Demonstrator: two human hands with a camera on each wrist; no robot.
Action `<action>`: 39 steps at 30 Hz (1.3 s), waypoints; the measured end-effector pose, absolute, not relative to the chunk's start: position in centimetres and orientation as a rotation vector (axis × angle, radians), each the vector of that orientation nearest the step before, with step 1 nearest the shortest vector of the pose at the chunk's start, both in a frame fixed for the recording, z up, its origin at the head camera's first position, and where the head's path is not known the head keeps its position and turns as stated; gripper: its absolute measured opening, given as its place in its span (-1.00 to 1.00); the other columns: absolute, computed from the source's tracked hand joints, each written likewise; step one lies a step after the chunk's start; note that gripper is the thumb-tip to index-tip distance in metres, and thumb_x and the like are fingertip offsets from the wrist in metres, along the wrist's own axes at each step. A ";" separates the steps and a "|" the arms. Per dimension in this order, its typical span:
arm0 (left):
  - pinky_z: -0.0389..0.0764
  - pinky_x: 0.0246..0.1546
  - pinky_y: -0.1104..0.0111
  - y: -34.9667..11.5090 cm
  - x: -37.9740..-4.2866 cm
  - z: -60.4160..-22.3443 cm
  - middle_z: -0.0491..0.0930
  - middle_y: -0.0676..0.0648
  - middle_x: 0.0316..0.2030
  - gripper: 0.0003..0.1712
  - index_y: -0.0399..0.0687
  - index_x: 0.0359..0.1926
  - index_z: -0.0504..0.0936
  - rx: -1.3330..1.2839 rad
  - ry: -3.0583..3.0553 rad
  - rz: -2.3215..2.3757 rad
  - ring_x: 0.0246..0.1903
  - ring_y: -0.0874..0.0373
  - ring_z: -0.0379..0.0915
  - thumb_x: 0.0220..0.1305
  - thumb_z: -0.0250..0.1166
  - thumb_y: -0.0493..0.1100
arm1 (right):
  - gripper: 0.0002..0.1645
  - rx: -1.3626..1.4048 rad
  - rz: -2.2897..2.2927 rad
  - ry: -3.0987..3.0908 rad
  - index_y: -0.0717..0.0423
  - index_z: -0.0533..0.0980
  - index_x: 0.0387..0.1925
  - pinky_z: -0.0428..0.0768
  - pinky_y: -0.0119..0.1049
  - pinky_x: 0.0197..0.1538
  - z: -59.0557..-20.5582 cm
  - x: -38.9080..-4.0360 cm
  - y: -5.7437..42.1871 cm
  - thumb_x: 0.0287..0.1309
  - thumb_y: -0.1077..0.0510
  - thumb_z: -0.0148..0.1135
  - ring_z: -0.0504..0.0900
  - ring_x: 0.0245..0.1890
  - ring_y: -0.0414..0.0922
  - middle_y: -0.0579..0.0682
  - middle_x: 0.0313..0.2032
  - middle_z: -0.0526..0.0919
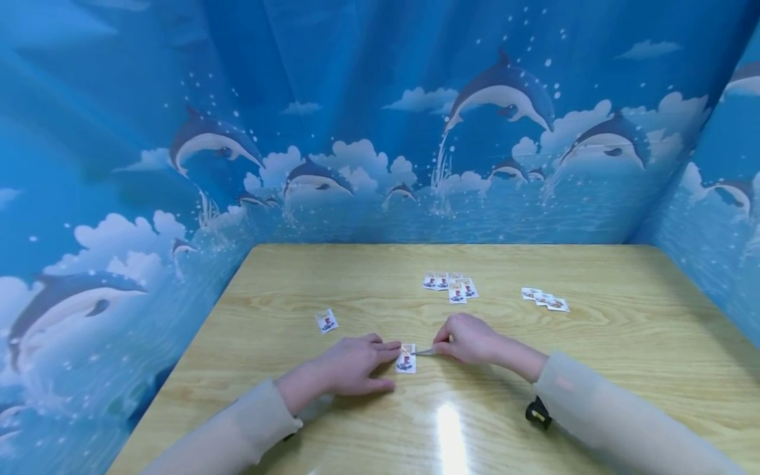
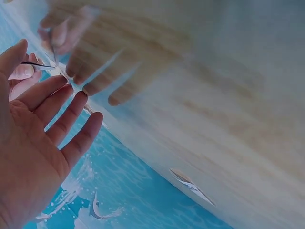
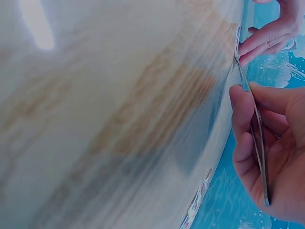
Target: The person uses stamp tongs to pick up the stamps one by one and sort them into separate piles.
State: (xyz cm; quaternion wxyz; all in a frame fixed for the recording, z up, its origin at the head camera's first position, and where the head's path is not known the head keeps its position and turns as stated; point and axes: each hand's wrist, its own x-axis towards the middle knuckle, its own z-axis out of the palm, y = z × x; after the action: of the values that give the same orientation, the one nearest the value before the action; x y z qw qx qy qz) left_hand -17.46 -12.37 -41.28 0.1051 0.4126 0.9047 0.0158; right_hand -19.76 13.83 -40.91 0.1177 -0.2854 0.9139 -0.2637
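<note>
My right hand (image 1: pixel 469 338) pinches a pair of metal tweezers (image 3: pixel 259 138) between thumb and fingers. In the head view the tweezers' tips reach the right side of a small printed card (image 1: pixel 406 363) lying on the table. Whether the tips grip the card or only touch it, I cannot tell. My left hand (image 1: pixel 359 365) lies to the left of this card, fingers extended, with the fingertips at its left edge. The left wrist view shows those left fingers (image 2: pixel 71 119) straight and spread, and the tweezers (image 2: pixel 43 66) beyond them.
A single card (image 1: pixel 326 320) lies farther left on the wooden table (image 1: pixel 285 277). Several cards (image 1: pixel 457 292) overlap toward the back, and another overlapping group (image 1: pixel 557 304) sits at the right. Blue curtains (image 1: pixel 368 86) with dolphins enclose the table. A dark wrist device (image 1: pixel 538 413) hangs below the right sleeve.
</note>
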 end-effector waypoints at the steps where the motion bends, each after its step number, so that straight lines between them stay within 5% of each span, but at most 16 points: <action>1: 0.45 0.17 0.17 -12.4 -17.5 -41.2 0.22 0.14 0.40 -0.23 0.10 0.42 0.30 1.206 2.661 0.060 0.26 0.05 0.31 0.32 0.07 0.36 | -0.90 -0.828 -0.763 2.682 0.08 0.73 -0.35 0.50 -0.37 -0.48 -40.9 -19.8 13.8 0.18 0.16 0.34 0.46 -0.72 -0.29 -0.21 -0.62 0.62; 8: 0.38 0.24 0.10 -13.6 -17.3 -40.8 0.21 0.12 0.40 -0.26 0.08 0.42 0.31 1.174 2.666 0.141 0.28 -0.04 0.30 0.35 0.09 0.30 | -0.90 -0.735 -0.716 2.742 0.01 0.73 -0.32 0.59 -0.24 -0.25 -40.4 -20.2 14.3 0.17 0.16 0.33 0.55 -0.45 -0.30 -0.19 -0.42 0.70; 15: 0.35 0.25 0.06 -17.4 -17.6 -40.7 0.32 -0.04 0.35 -0.32 -0.11 0.35 0.39 1.188 2.768 0.251 0.25 -0.10 0.32 0.35 0.17 0.17 | -0.86 -0.700 -0.753 2.750 0.09 0.73 -0.27 0.56 -0.25 -0.36 -39.2 -21.3 15.6 0.24 0.18 0.27 0.52 -0.54 -0.27 -0.17 -0.48 0.68; 25: 0.41 0.18 -0.03 -22.9 -19.0 -40.8 0.40 -0.22 0.28 -0.31 -0.23 0.31 0.42 1.031 2.932 0.280 0.20 -0.18 0.38 0.30 0.25 0.09 | -0.77 -0.675 -0.789 2.753 0.16 0.71 -0.25 0.29 -0.32 -0.56 -38.1 -24.0 17.6 0.34 0.15 0.18 0.20 -0.74 -0.23 0.00 -0.36 0.70; 39: 0.47 0.10 -0.05 -23.7 -18.5 -41.2 0.51 -0.20 0.18 -0.27 -0.21 0.28 0.46 0.953 2.934 0.231 0.11 -0.20 0.44 0.23 0.29 0.15 | -0.73 -0.603 -0.789 2.783 0.22 0.70 -0.20 0.46 -0.26 -0.45 -38.1 -26.4 19.9 0.37 0.15 0.13 0.48 -0.69 -0.16 0.06 -0.35 0.70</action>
State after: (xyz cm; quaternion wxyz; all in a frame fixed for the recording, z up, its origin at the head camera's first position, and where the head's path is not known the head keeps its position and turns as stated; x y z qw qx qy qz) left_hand -18.50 -23.66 -41.22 0.0239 0.3080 0.9481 0.0748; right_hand -26.37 19.92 -38.06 0.0930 -0.2033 0.9377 -0.2660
